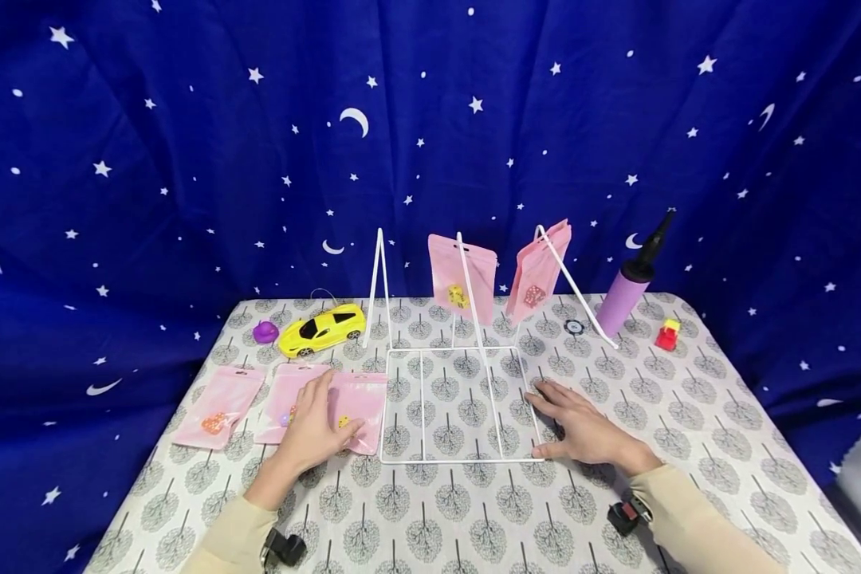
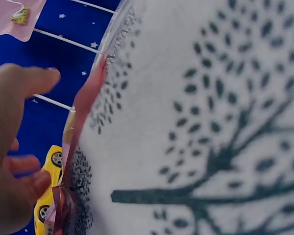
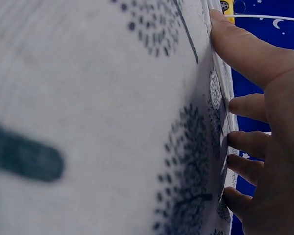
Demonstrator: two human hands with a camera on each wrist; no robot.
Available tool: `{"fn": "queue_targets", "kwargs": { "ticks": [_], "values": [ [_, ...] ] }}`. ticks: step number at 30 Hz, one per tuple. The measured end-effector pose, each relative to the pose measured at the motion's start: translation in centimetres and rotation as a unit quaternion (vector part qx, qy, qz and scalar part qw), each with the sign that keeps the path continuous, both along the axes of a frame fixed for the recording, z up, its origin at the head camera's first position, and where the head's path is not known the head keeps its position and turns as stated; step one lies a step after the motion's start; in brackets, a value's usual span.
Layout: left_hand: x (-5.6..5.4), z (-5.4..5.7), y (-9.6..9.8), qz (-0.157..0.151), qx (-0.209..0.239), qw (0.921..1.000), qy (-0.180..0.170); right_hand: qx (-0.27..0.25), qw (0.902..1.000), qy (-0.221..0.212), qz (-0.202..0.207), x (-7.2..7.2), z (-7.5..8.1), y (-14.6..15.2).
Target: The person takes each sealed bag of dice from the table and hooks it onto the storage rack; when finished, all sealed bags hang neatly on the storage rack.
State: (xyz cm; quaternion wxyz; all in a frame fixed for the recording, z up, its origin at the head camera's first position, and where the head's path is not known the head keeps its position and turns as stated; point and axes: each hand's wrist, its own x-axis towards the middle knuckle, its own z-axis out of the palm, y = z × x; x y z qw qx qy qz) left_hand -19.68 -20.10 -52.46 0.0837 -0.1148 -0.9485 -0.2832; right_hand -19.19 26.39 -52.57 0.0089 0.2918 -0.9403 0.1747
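Low in the frame, left of the middle: left hand (image 1: pixel 312 430), fingers loose, thumb apart, holding nothing. Right under the fingers, middle bag (image 1: pixel 276 406), pink, flat, partly hidden. By the thumb, right bag (image 1: pixel 369 410), pink and flat too, with a bit of yellow inside. Hard to tell if touching either one. Farther left, flat on the tree-print cloth (image 1: pixel 395 538): left bag (image 1: pixel 226 399), also pink, with an orange lump (image 1: pixel 214 423) inside.

Right of the middle: right hand (image 1: pixel 584 426), also holding nothing, fingers spread, tips down at the right side of the white rack (image 1: pixel 459 461). Thumb close to the near right corner.

Across the middle of the frame, flat wires below and three tall arms up high. On the middle arm, hung bag (image 1: pixel 445 271), pink, with a yellow cube (image 1: pixel 458 296). On the right arm, slanted bag (image 1: pixel 538 271), pink, with a red cube (image 1: pixel 534 296).

Behind the flat bags, yellow car (image 1: pixel 323 329) beside purple duck (image 1: pixel 265 332). Right of the rack, leaning purple pump (image 1: pixel 622 301) with a black top, little dark ring (image 1: pixel 574 327) near its foot, and red-and-yellow toy (image 1: pixel 667 335) farther right. All across the top, blue curtain (image 1: pixel 222 119) with white stars and moons.
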Motion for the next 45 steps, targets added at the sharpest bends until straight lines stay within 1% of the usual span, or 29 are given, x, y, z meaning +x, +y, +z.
{"fn": "queue_targets", "kwargs": {
  "ticks": [2,5,8,12,15,20,24,28,31,37,42,45],
  "values": [
    [0.2,0.1,-0.1,0.021,0.000,0.9996,-0.021,-0.001,1.0000,0.001,0.000,0.0,0.0,0.0],
    [0.4,0.2,-0.1,0.037,0.000,0.9981,-0.049,-0.003,1.0000,0.000,0.000,0.0,0.0,-0.1],
    [0.4,0.4,-0.1,0.045,-0.008,0.9967,-0.066,-0.004,1.0000,-0.003,-0.002,0.1,0.0,-0.1],
    [0.2,0.5,-0.2,0.056,-0.028,0.9943,-0.087,-0.003,1.0000,-0.006,-0.002,0.1,0.1,-0.2],
    [0.0,0.7,-0.2,0.060,-0.036,0.9913,-0.112,-0.004,1.0000,-0.007,-0.003,0.2,0.2,-0.2],
    [-0.2,0.9,-0.3,0.061,-0.030,0.9878,-0.140,-0.006,0.9999,-0.011,-0.003,0.1,0.1,-0.2],
    [-0.6,0.9,-0.4,0.062,-0.022,0.9872,-0.145,-0.003,0.9999,-0.010,-0.004,0.1,-0.1,-0.1],
    [-0.7,1.1,-0.3,0.064,-0.008,0.9871,-0.146,-0.003,0.9999,-0.011,-0.005,0.0,-0.2,-0.1],
    [-0.6,1.2,-0.2,0.069,0.007,0.9857,-0.154,-0.005,0.9999,-0.011,-0.005,0.0,-0.3,-0.1],
    [-0.5,1.1,-0.1,0.080,0.038,0.9818,-0.168,-0.003,0.9999,-0.013,-0.005,0.0,-0.4,-0.1],
    [-0.3,1.0,0.0,0.094,0.054,0.9794,-0.171,-0.005,0.9998,-0.016,-0.008,0.1,-0.2,-0.1],
    [-0.3,1.0,0.0,0.102,0.064,0.9792,-0.163,-0.005,0.9998,-0.015,-0.007,0.1,0.0,-0.2]
  ]
}}
